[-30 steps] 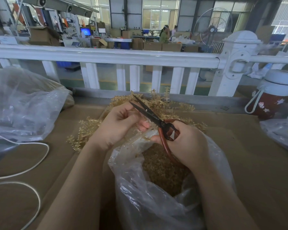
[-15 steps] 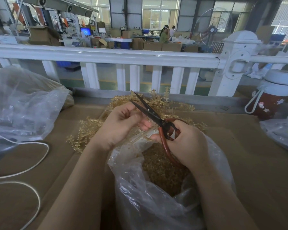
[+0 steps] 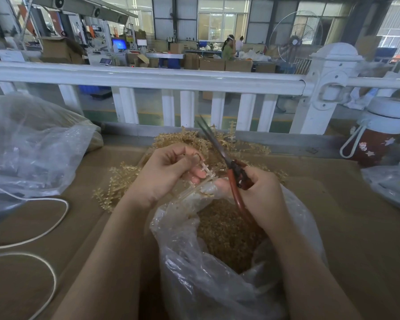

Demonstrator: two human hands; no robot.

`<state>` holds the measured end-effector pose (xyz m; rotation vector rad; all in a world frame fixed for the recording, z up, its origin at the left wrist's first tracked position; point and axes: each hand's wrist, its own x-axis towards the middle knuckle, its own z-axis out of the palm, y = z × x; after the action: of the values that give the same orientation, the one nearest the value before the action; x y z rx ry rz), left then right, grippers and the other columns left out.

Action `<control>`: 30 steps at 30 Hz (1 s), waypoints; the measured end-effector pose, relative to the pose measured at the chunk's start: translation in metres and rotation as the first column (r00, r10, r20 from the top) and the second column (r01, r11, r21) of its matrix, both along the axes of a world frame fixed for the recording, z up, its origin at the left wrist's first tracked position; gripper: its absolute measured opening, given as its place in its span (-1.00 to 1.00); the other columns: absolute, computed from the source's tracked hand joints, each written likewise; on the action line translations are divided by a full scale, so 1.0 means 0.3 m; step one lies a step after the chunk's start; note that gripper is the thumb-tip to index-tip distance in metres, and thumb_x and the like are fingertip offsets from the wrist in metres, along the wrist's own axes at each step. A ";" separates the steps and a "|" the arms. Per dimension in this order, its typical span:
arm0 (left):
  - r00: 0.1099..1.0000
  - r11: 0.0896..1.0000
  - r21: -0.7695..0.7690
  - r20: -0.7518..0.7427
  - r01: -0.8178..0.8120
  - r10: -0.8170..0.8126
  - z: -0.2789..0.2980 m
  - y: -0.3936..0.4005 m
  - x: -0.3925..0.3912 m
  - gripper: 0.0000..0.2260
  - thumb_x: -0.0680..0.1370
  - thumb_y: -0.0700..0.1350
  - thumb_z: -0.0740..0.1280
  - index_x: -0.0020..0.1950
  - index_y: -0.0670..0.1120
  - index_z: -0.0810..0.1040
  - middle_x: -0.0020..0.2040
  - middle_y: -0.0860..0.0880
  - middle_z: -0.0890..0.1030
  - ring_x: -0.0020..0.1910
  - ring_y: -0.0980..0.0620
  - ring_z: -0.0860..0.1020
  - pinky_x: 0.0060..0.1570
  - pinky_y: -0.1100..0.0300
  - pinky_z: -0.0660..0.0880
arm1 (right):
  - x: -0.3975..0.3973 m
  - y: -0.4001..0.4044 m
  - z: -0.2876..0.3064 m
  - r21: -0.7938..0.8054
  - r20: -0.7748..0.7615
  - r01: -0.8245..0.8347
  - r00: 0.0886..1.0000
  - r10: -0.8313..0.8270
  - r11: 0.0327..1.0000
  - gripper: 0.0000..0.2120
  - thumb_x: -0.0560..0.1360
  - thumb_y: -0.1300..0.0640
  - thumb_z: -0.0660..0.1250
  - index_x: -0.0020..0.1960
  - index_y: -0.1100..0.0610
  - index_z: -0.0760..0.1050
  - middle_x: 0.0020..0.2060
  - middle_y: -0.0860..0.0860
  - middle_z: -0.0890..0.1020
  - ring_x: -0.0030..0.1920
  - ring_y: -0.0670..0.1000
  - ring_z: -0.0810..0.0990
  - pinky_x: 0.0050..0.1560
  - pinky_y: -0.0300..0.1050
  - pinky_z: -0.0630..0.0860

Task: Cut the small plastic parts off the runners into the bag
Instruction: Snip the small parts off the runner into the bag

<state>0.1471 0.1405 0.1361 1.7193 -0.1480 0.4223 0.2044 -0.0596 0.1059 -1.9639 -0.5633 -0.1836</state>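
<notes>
My left hand pinches a pale plastic runner with small cross-shaped parts, held over the mouth of a clear plastic bag. The bag holds a heap of golden cut parts. My right hand grips red-handled scissors; the blades point up and away, nearly together, just right of the runner. A pile of golden runners lies on the cardboard behind and left of my hands.
A large clear bag sits at the left, with white cord looping over the brown cardboard surface. A red bottle with white lid stands at the right by another plastic bag. A white railing runs behind.
The scissors have swung upward and to the right, off the runner, and their blades have come together. My left hand has turned the runner so its cross-shaped parts show.
</notes>
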 end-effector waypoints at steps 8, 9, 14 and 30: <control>0.999 0.998 0.035 -0.022 0.045 -0.044 0.006 -0.039 0.014 -0.91 0.60 -0.28 0.32 -0.04 -0.20 0.63 -0.27 -0.15 0.69 -0.30 -0.03 0.64 -0.23 0.25 0.56 | -0.004 0.013 0.028 0.118 -0.195 -0.125 0.970 0.146 0.985 -0.90 0.41 0.09 0.58 -0.21 0.01 0.66 -0.27 0.00 0.71 -0.27 -0.01 0.69 -0.25 -0.23 0.63; 0.999 0.998 0.036 -0.020 0.046 -0.045 0.004 -0.045 0.015 -0.91 0.60 -0.28 0.33 -0.03 -0.20 0.63 -0.26 -0.16 0.70 -0.29 -0.03 0.65 -0.22 0.26 0.57 | -0.007 0.015 0.030 0.131 -0.205 -0.138 0.965 0.163 0.982 -0.89 0.42 0.14 0.57 -0.22 0.01 0.66 -0.27 0.01 0.71 -0.27 -0.01 0.69 -0.26 -0.27 0.62; 0.992 0.995 0.019 -0.077 -0.099 0.101 -0.012 -0.030 0.020 -0.62 0.47 0.05 0.50 0.24 0.01 0.56 0.01 0.03 0.71 0.00 0.06 0.68 0.03 0.20 0.55 | -0.008 0.012 0.035 0.263 -0.243 -0.110 0.954 0.176 0.959 -0.95 0.48 0.20 0.50 -0.16 0.11 0.66 -0.29 0.02 0.72 -0.30 -0.04 0.69 -0.22 -0.27 0.62; 0.822 0.946 -0.310 -0.511 0.097 -0.252 -0.014 -0.079 0.009 -0.63 0.25 0.06 0.53 0.02 -0.02 0.72 0.07 -0.01 0.72 -0.12 0.15 0.65 -0.11 0.17 0.41 | 0.007 0.000 0.024 0.613 -0.244 -0.111 0.915 0.321 0.782 -0.83 0.55 0.17 0.41 -0.21 0.06 0.64 -0.28 0.10 0.68 -0.57 -0.10 0.29 -0.57 -0.26 0.18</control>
<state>0.1498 0.1167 0.1319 1.4724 0.1619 -0.1947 0.2065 -0.0596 0.1130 -1.2638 -0.4344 0.1205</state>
